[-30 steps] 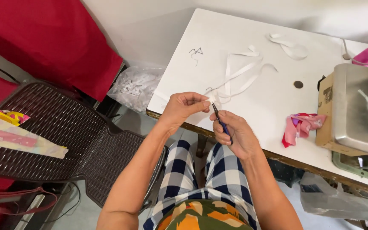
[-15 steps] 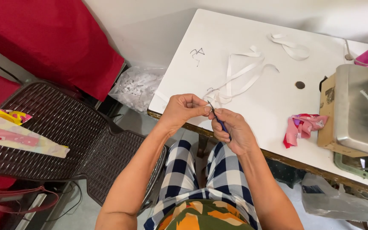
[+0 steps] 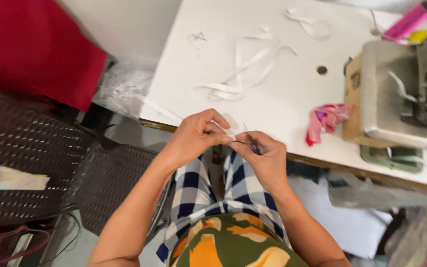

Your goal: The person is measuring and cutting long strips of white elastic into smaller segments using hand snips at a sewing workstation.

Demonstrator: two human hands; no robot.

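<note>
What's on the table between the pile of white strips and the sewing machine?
In the head view, a small dark round hole in the white table lies between the white strips and the sewing machine; otherwise that stretch is bare.

white table (image 3: 282, 106), dark wicker chair (image 3: 50, 163)

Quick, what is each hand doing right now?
Left hand: closed, pinching the end of a thin white fabric strip.
Right hand: closed around small dark-handled metal snips.

Left hand (image 3: 196, 136) and right hand (image 3: 263, 158) meet, seemingly pinched
</note>
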